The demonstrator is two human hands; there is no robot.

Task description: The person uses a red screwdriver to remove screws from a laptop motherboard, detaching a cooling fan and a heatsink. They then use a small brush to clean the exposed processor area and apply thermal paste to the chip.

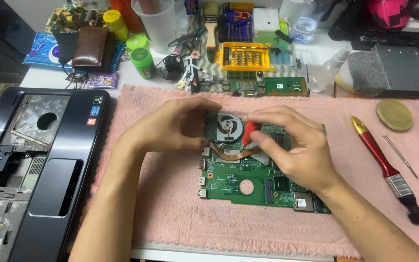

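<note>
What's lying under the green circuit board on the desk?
The green circuit board lies on a pink towel, which shows all around it. What the towel covers beneath the board cannot be seen.

Left hand [180, 121] steadies the fan [225, 126] — right hand [292, 145] grips a red screwdriver [248, 132]

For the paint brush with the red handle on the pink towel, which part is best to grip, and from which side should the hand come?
Grip the paint brush at the middle of its red handle, coming from above. It lies flat and diagonal on the pink towel, gold tip up-left, black bristles down-right. The handle is bare and free on both sides; only the thin metal pick lies near, to the right, so close the fingers across the handle.
</note>
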